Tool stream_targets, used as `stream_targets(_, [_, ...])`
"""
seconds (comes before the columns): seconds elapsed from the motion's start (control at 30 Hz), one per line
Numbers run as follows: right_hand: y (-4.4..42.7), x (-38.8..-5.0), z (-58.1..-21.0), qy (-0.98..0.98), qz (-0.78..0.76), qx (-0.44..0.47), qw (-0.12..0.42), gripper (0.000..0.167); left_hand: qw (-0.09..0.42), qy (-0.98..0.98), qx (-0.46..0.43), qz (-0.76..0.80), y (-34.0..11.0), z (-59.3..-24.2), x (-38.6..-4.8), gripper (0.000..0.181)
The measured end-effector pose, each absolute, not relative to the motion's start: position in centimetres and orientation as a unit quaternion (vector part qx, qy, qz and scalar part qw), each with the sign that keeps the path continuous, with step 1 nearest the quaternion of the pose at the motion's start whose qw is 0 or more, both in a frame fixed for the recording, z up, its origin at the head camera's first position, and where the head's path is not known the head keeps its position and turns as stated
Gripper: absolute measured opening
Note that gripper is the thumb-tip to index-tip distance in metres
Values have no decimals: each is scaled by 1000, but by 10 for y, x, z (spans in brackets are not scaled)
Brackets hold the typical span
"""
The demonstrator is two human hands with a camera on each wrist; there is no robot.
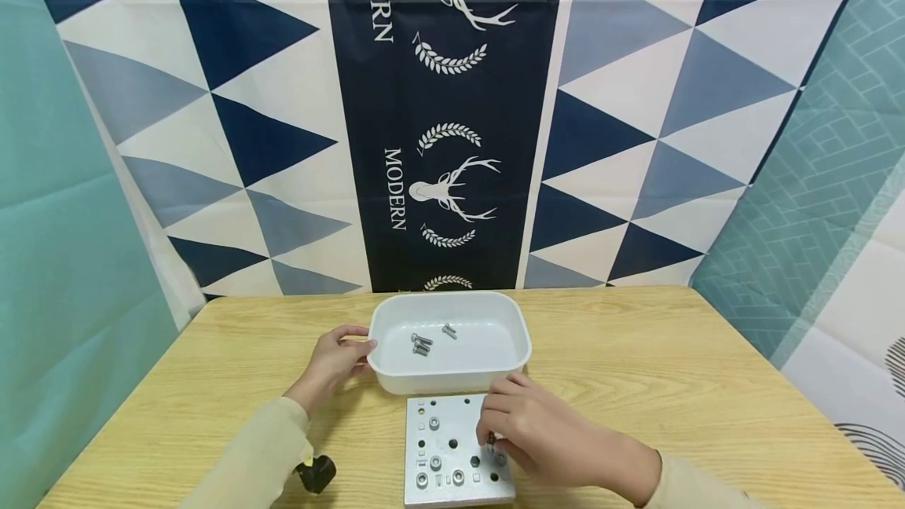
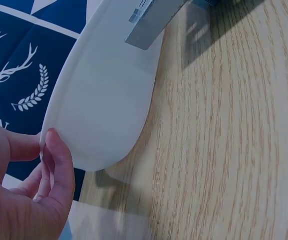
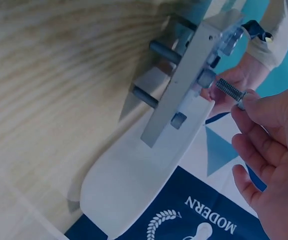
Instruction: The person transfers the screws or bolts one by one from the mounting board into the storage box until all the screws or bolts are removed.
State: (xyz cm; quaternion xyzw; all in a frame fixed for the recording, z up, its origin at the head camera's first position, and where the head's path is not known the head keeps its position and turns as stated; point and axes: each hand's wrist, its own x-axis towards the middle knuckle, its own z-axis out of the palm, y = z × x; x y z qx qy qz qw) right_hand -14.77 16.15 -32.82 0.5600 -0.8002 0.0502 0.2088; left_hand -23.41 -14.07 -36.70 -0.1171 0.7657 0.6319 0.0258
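My left hand (image 1: pixel 335 360) pinches the left rim of a white plastic tub (image 1: pixel 448 383), thumb on one side of the wall and fingers on the other. Several metal bolts (image 1: pixel 422 342) lie inside the tub. In front of it sits a silver metal plate (image 1: pixel 452 421) with holes, where several socket-head bolts (image 1: pixel 458 477) are seated. Over the plate's right side, my right hand (image 1: pixel 537 430) holds a bolt (image 3: pixel 228 90) between thumb and index finger, its threaded end apart from the plate in the right wrist view. Its other fingers are loosely bent.
The plate stands raised above the wooden table (image 1: pixel 622 352) on metal posts (image 3: pixel 164 52). A black object (image 1: pixel 316 474) is at the left sleeve's cuff. A patterned cloth (image 1: pixel 452 116) hangs behind the table's far edge.
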Motion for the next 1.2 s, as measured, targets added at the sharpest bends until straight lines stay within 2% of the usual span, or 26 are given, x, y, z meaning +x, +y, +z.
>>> stream_targets(0.47, [154,-175,-318,-800,30,549,241,28,24,768,-116,630,-140,-366,-235,32])
stream_targets(0.7, [157,-194,-318,-816,19,531,226,25,25,771,-110,627,-140,-370,-231,32])
stream_targets(0.93, [153,-214,-309,-825,15,512,239,25,23,771,-108,628,-139,-369,-232,32])
stream_targets(1.2, [144,-236,-298,-833,12,507,219,19,17,765,-107,635,-140,-365,-233,33])
